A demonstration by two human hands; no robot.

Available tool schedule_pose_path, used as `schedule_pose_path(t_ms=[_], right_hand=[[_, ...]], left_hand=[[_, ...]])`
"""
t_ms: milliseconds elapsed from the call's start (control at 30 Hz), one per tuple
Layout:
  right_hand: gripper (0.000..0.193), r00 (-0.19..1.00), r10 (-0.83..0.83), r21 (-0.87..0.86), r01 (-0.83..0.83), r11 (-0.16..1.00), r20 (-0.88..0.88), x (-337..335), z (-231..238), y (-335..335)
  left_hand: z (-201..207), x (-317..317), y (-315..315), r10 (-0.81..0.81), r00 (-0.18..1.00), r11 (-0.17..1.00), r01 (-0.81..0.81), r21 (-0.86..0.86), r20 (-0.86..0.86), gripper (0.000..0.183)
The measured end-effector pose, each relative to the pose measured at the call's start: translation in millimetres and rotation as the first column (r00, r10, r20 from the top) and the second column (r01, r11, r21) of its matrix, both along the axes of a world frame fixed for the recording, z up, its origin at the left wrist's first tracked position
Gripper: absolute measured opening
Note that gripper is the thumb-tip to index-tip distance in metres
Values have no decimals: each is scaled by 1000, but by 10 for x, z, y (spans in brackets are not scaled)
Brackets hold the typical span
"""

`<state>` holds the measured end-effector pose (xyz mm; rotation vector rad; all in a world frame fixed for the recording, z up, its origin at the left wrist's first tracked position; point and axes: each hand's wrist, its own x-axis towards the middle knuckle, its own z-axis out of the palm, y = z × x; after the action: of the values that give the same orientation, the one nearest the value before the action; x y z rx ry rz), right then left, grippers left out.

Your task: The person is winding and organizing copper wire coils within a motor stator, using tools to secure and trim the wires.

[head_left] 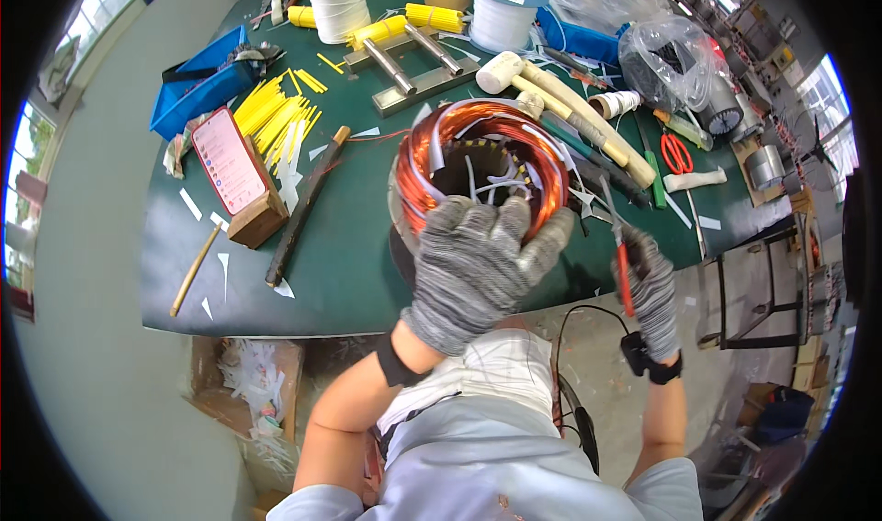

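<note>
A motor stator (430,158) wound with thick copper wire stands at the near middle of the green table. Strips of white insulation stick up around its open bore. My left hand (478,268), in a grey striped knit glove, lies over the near side of the windings, its fingers bent over the rim and gripping it. To the right of the stator, my right hand (650,287) wears a matching glove and is closed round red-handled scissors (625,277). Their blades point up and away from me, close to the stator's right side; whether they are parted is hard to see.
Left of the stator are a phone (230,161) on a wooden block (259,216), a dark stick (308,209) and yellow strips (274,117). A white mallet (499,73), red-handled scissors (677,153) and thread spools (338,6) lie beyond. A scrap box (289,388) sits below the table edge.
</note>
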<state>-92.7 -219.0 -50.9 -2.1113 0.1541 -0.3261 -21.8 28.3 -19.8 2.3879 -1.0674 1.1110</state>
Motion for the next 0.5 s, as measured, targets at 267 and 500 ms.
schedule_pose_path(t_ms=[267,500], right_hand=[[42,999,-14,252,2,968,45,-196,-407,138],[56,972,48,299,-118,947,231,-69,-114,590]], left_hand=[[568,227,360,-377,871,924,378,-59,-314,37],[724,1010,256,-385,745,906,419,-67,-545,29]])
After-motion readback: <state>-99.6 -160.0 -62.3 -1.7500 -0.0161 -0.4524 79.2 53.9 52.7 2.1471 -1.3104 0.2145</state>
